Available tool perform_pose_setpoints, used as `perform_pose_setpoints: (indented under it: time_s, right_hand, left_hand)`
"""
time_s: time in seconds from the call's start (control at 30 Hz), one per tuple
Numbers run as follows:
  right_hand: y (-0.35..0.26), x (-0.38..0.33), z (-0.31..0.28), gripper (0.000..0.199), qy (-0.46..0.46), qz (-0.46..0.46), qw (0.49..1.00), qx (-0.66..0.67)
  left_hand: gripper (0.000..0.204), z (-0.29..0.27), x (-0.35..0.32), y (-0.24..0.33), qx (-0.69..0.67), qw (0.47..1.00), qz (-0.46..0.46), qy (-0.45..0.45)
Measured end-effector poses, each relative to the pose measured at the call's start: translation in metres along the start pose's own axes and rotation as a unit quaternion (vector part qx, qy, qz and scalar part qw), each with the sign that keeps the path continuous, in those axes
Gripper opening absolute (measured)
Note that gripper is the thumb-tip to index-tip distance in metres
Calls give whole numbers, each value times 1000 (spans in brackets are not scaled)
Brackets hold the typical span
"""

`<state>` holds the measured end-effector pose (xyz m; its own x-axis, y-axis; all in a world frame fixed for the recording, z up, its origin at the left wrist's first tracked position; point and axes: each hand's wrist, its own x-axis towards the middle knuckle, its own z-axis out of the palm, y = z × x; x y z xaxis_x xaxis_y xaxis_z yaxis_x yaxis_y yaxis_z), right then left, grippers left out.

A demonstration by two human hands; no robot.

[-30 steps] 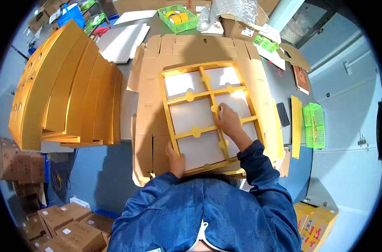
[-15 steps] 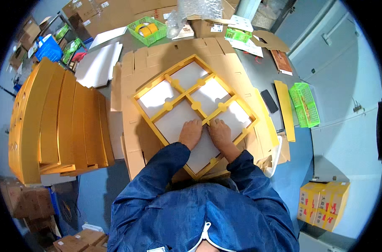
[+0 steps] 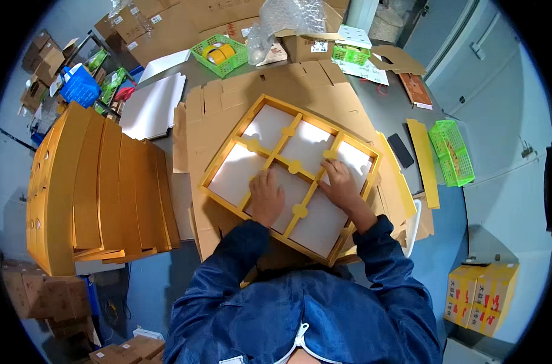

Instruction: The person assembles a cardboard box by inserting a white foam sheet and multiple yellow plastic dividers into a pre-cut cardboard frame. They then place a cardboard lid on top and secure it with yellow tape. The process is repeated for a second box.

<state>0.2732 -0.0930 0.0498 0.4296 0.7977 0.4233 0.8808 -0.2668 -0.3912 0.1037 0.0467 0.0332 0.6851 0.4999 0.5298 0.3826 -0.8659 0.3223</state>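
1. As I follow the head camera from a distance, a yellow tray lies slantwise on flattened cardboard in front of the person, one corner pointing toward the body.
2. Yellow dividers split the tray into six compartments with pale floors; rounded tabs stand along the dividers.
3. I see the left hand over the divider between the front-left and front-middle compartments, its fingers close together and bent; I cannot make out whether they pinch the strip.
4. The right hand reaches in from the right, its fingers curled at the other long divider, just beside a rounded tab; its grip is too hidden for me to judge.
5. To the left, I note a stack of yellow boxes and, beyond it, white sheets.
6. At the far side, a green basket holds yellow tape rolls.
7. To the right lie a dark phone, a yellow strip and a second green basket, in that order outward.
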Motion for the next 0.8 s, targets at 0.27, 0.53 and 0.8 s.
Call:
perform_pose_setpoints:
  time_s: [0.27,0.53,0.8]
  right_hand:
    - [-29,64,80,29,-151,-28,988,-12]
    - [-35,29,74,34,-223,-56,967,109]
    - [-47,12,50,37,-270,-126,948,115]
  left_hand:
    - [32,15,83,-90,-17,979,91,-182]
    - [30,9,40,-104,-75,940,186,-276]
    - [34,-16,1,-85,-117,934,146,-303]
